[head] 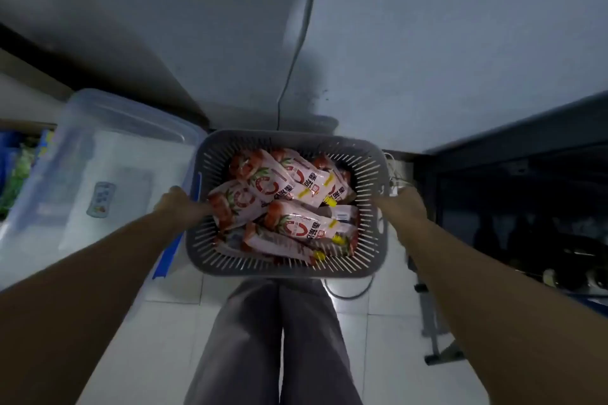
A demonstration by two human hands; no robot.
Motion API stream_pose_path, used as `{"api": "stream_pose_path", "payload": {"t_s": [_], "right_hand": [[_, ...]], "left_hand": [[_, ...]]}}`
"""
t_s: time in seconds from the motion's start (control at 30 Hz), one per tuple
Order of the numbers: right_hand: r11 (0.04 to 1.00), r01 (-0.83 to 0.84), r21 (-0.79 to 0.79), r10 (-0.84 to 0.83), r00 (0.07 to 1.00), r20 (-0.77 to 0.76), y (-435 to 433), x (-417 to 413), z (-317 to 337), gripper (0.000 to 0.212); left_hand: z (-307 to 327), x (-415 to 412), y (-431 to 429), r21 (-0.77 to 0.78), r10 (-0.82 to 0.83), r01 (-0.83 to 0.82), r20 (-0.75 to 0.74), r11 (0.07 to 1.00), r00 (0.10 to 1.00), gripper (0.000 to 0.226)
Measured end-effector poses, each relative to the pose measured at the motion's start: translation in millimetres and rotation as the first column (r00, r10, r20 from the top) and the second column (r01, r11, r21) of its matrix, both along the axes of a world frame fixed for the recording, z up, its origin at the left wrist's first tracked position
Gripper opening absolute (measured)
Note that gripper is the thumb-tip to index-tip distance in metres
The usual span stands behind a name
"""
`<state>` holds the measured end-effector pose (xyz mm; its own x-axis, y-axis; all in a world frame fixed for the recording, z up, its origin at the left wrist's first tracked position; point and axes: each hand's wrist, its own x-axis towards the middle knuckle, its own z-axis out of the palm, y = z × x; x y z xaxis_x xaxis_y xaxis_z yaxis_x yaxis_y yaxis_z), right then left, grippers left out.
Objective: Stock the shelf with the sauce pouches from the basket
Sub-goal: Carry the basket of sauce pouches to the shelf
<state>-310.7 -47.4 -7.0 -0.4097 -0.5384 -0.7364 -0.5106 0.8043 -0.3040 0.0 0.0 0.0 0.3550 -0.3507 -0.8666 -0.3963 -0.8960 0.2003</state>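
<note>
A grey slotted plastic basket hangs in front of me above the floor, held at both short sides. My left hand grips its left rim and my right hand grips its right rim by the handle slot. Inside lie several pink and red sauce pouches, piled loosely at different angles. A dark shelf unit stands at the right; its inside is too dim to make out.
A large clear lidded storage bin with blue clips stands at the left, close to the basket. A cable runs down the grey wall ahead. My grey-trousered legs and white floor tiles lie below. A metal frame foot sits at the lower right.
</note>
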Motion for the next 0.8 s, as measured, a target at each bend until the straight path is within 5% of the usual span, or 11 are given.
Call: {"api": "stream_pose_path", "payload": {"t_s": [0.07, 0.17, 0.4, 0.8], "right_hand": [[1.000, 0.011, 0.008, -0.011, 1.000, -0.027, -1, -3, -19, 0.067], [0.998, 0.043, 0.048, -0.047, 0.996, 0.073, 0, -5, -44, 0.042], [0.959, 0.276, -0.062, -0.272, 0.960, 0.064, 11, -11, -74, 0.018], [0.958, 0.274, -0.085, -0.259, 0.954, 0.149, 18, -6, -24, 0.010]], "left_hand": [[-17, 0, 2, -0.029, 0.076, -0.076, -0.012, 0.997, 0.997, 0.082], [-44, -2, 9, -0.070, 0.179, -0.180, -0.015, 0.981, 0.984, 0.050], [-74, -7, 11, -0.291, 0.480, -0.457, 0.010, 0.840, 0.877, 0.018], [-36, -10, 49, -0.272, 0.564, -0.546, -0.015, 0.792, 0.826, 0.021]]}}
